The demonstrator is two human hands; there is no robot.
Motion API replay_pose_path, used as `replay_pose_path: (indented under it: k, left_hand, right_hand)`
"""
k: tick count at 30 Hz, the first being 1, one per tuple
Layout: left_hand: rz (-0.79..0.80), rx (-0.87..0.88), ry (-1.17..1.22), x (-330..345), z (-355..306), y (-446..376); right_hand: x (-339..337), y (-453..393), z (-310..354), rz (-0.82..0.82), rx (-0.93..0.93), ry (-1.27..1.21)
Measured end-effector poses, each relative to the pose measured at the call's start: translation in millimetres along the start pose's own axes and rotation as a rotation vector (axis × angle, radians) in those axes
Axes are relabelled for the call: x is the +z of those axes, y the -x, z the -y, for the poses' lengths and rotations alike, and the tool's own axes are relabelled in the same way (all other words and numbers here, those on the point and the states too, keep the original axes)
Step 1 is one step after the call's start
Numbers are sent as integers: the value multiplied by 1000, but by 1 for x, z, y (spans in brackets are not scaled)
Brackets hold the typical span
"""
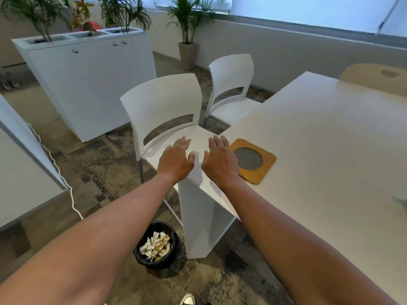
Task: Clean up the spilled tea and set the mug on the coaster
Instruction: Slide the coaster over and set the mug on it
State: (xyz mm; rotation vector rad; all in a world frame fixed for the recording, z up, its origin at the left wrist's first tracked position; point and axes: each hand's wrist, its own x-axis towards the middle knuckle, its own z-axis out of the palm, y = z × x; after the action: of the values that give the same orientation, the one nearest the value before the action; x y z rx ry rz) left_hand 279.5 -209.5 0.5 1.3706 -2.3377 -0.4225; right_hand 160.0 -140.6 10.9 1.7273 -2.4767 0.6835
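Note:
A square wooden coaster (253, 160) with a round metal mesh centre lies near the left corner of the white table (319, 150). Nothing stands on it. My right hand (218, 161) is stretched out flat, fingers straight, just left of the coaster over the table corner. My left hand (177, 158) is held out beside it, fingers straight, over the table's edge and the chair seat. Both hands hold nothing. No mug and no spill show in this view.
A black bin (157, 245) holding crumpled, tea-stained paper stands on the floor by the table's white leg panel. Two white chairs (167, 119) are at the table's left side. A white planter cabinet (88, 80) stands further back, and another table is at the left.

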Motion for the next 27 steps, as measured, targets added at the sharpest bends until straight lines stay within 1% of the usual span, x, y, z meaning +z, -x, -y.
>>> replay_pose_path:
  k: [6,13,16,21,27]
  left_hand:
    - [48,25,60,20,-30,-3]
    - [131,65,108,38,-58,-5]
    - [183,57,98,45,-67,-6]
    - [233,56,70,54,-77,-9]
    - [226,68,46,59,-87,-12]
  right_hand:
    - [-19,11,-35,-16,83,-4]
    - [-37,23,-69,-105,240,-33]
    - [-42,28,-80,-145,304,-34]
    - [-47,34,-95,-159,403,-67]
    - [-49,38,-105,-126,528,-150]
